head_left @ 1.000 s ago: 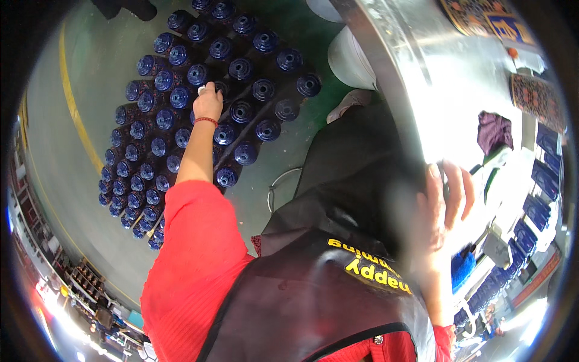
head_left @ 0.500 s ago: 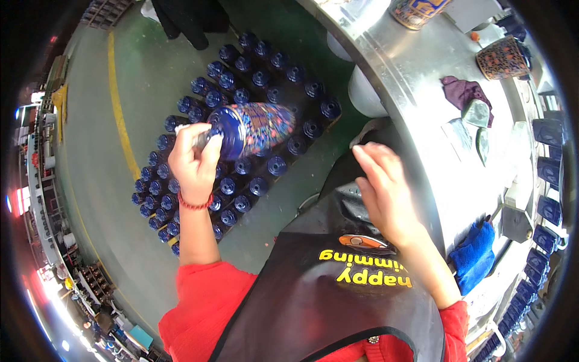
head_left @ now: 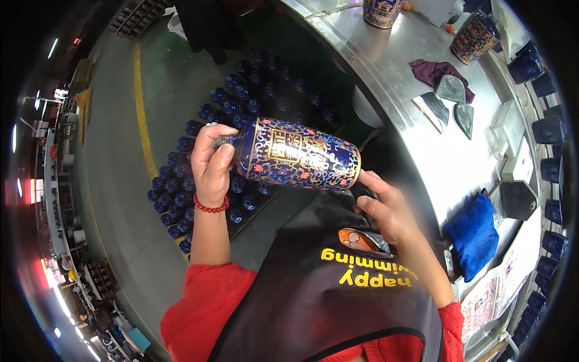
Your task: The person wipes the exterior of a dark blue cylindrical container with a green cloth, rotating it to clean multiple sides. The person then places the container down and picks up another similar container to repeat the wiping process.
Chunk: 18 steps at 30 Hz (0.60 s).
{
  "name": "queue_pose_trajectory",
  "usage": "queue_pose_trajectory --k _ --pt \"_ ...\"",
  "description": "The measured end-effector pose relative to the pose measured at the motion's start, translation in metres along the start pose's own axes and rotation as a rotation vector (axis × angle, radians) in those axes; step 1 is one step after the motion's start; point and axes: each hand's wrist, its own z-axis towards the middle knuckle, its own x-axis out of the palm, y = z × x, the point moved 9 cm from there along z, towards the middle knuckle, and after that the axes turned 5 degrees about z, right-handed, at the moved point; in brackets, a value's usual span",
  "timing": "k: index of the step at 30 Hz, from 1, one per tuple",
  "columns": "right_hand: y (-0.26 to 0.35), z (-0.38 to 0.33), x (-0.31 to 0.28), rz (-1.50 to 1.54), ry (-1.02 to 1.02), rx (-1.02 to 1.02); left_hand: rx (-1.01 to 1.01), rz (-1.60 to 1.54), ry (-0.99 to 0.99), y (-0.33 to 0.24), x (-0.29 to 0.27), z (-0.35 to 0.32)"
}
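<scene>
Hands: left hand point(head_left: 212, 164) grips vase point(head_left: 295, 154) neck, right hand point(head_left: 386, 205) open under base.

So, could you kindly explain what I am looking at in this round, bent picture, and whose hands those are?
The picture comes from a wide fisheye camera worn on a person's head, looking down, so straight edges curve. The two hands are the wearer's own. The left hand grips the neck of a blue patterned vase, held sideways; the right hand supports its base. Below on the green floor stand rows of dark blue vases. To the right is a shiny metal table with a blue cloth, a purple cloth, some flat tools and two more patterned jars.
</scene>
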Motion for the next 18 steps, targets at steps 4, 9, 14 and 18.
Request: queue_pose_trajectory --k 4,9,14,18 --pt "0.004 -0.017 -0.008 -0.055 0.003 -0.056 0.014 0.003 0.039 -0.007 0.015 0.000" --pt "0.010 -0.032 -0.014 -0.019 -0.004 -0.159 0.055 0.042 0.107 -0.014 0.031 -0.002" --pt "0.011 -0.038 -0.018 -0.040 -0.020 -0.150 0.017 0.028 0.185 -0.013 0.038 -0.002" --pt "0.005 -0.041 -0.021 -0.015 -0.051 -0.074 -0.092 -0.036 0.265 -0.005 0.041 -0.003"
